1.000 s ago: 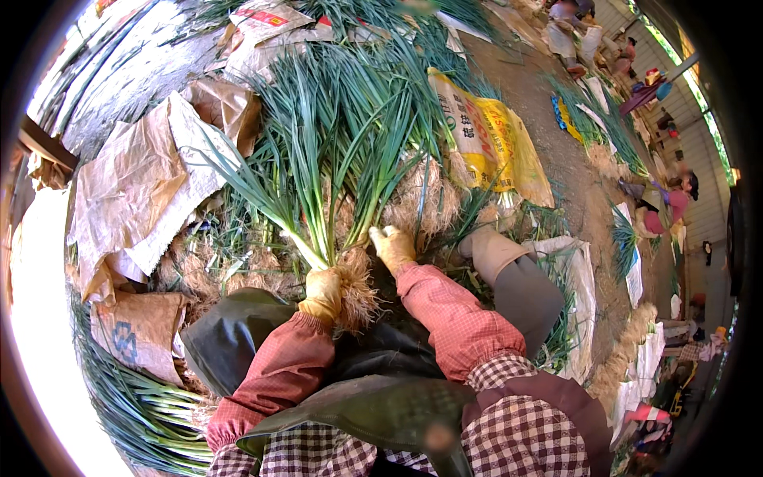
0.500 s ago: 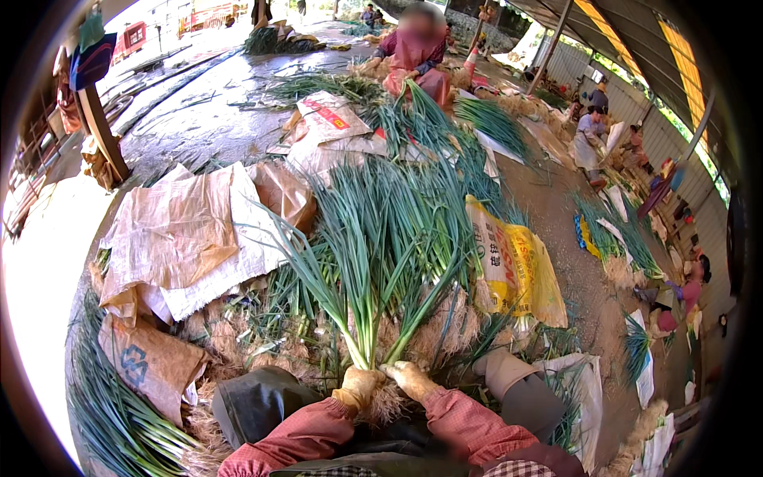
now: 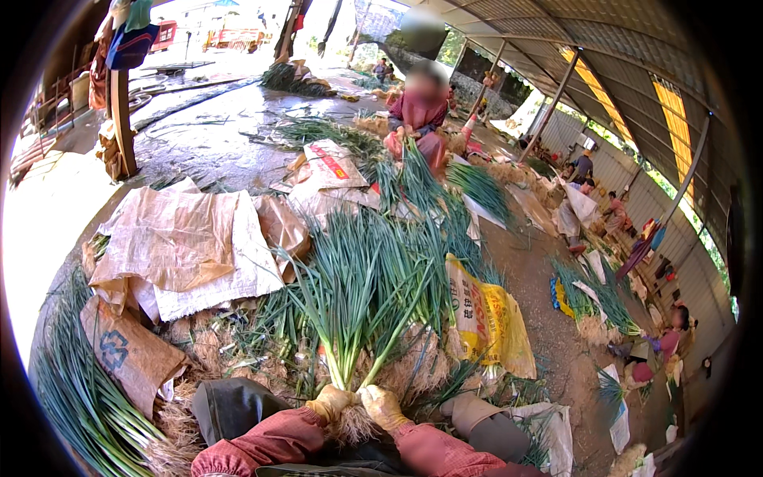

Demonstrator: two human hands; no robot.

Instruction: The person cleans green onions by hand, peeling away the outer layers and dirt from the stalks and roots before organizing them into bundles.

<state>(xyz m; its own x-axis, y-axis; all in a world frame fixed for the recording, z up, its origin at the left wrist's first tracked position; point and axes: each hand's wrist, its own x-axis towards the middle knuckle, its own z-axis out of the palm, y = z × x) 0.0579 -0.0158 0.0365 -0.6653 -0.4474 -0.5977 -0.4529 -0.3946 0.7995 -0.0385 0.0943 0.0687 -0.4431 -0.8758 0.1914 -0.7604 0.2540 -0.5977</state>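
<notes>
In front of me stands a bunch of green onions, white stems down and long green leaves fanning away. My left hand, in a pale yellowish glove, is closed round the stems just above the brown roots. Right beside it, my gloved right hand is closed at the base of a stalk leaning right; its fingertips are partly hidden. Behind the bunch lies a large heap of green onions, roots toward me.
Woven sacks cover the heap's left side; a yellow and white sack lies right. More onions lie at lower left, by a brown sack. A person sits opposite. Others work at right. A wooden post stands left.
The view has tilted upward and shifted, so the scene sits differently in the picture. My right hand has turned slightly, its fingers now up against the stalk base. Both hands stay at the onions.
</notes>
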